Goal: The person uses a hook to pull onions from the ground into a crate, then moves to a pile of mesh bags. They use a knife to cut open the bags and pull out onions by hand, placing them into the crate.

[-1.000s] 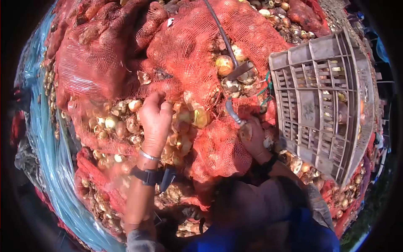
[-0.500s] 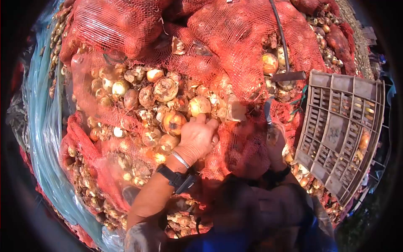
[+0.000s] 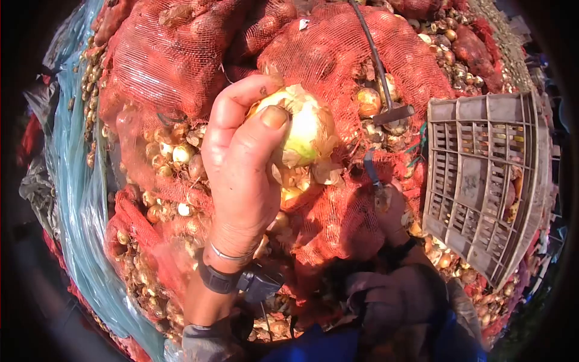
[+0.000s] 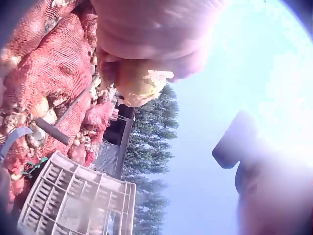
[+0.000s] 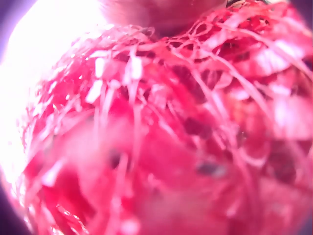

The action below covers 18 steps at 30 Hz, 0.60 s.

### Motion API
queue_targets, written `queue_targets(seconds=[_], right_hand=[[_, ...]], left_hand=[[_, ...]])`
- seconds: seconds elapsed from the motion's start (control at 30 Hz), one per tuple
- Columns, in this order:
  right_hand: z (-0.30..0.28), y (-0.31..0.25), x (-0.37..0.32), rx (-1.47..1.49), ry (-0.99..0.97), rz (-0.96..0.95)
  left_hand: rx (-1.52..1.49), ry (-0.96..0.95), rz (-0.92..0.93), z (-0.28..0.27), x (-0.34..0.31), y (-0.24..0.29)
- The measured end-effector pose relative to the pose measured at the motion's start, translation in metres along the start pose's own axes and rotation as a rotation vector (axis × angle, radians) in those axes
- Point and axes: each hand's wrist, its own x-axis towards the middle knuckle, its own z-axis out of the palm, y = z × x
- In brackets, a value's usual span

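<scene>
My left hand (image 3: 241, 163) grips a pale yellow-green onion (image 3: 304, 130) with flaking skin, raised close to the head camera. In the left wrist view the same onion (image 4: 139, 85) shows below the fingers. My right hand (image 3: 395, 211) holds a small sickle (image 3: 371, 168) by its handle, the curved blade pointing up and away. Beside that hand lies red mesh netting (image 3: 338, 223) over onions. Close red mesh (image 5: 161, 147) fills the right wrist view, blurred.
A grey plastic crate (image 3: 476, 175) lies tilted at the right. A metal rod with a crosspiece (image 3: 393, 114) rests on a mesh sack (image 3: 313, 54). Loose onions (image 3: 181, 154) spill at the left, beside blue plastic sheeting (image 3: 84, 211).
My left hand reached down into the loose onions, then came up toward the camera with one onion. The right hand keeps its hold on the sickle near the same netting.
</scene>
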Motion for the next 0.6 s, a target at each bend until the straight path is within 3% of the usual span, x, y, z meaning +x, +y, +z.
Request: queue_targets(seconds=[0.03,0.07,0.1,0.17,0.23,0.27,0.3,0.37,0.4,0.47,0.5,0.53,0.57,0.6], right_hand=[[0.009,0.017,-0.012,0.069,-0.062,0.077],[0.007,0.006,0.003,0.139,-0.130,0.150],[0.011,0.010,0.000,0.165,-0.164,0.200],[0.007,-0.010,0.014,0.185,-0.207,0.277],[-0.009,-0.014,0.020,0.207,-0.243,0.336],[-0.017,-0.021,0.026,0.217,-0.254,0.356],[-0.013,-0.012,0.017,0.222,-0.271,0.392],[-0.015,-0.014,0.013,0.223,-0.290,0.436],[-0.018,-0.017,0.010,0.216,-0.290,0.452],[-0.019,-0.020,0.014,0.188,-0.284,0.388],[-0.021,-0.020,0.017,0.184,-0.291,0.387],[-0.022,-0.021,0.019,0.143,-0.257,0.228],[-0.020,-0.021,0.024,0.106,-0.221,0.065],[-0.018,-0.024,0.028,0.110,-0.229,0.060]], left_hand=[[-0.133,-0.128,-0.006,0.044,-0.002,0.011],[-0.249,-0.436,-0.036,0.076,-0.002,0.016],[0.152,-0.575,0.581,0.112,0.005,-0.005],[0.210,-0.555,0.791,0.200,-0.030,-0.036],[0.179,-0.513,0.732,0.165,-0.028,-0.061],[0.422,-0.574,0.440,0.122,-0.018,-0.051],[0.633,-0.403,0.488,0.080,-0.009,-0.063],[1.199,-0.186,0.399,-0.020,-0.005,-0.099],[1.469,-0.229,0.296,-0.068,-0.007,-0.112],[1.712,-0.318,0.039,-0.136,-0.009,-0.141],[1.791,-0.394,0.034,-0.146,-0.007,-0.150],[1.871,-0.467,0.026,-0.158,-0.006,-0.159],[1.885,-0.486,0.099,-0.166,-0.004,-0.173],[1.900,-0.508,0.174,-0.163,0.001,-0.182]])
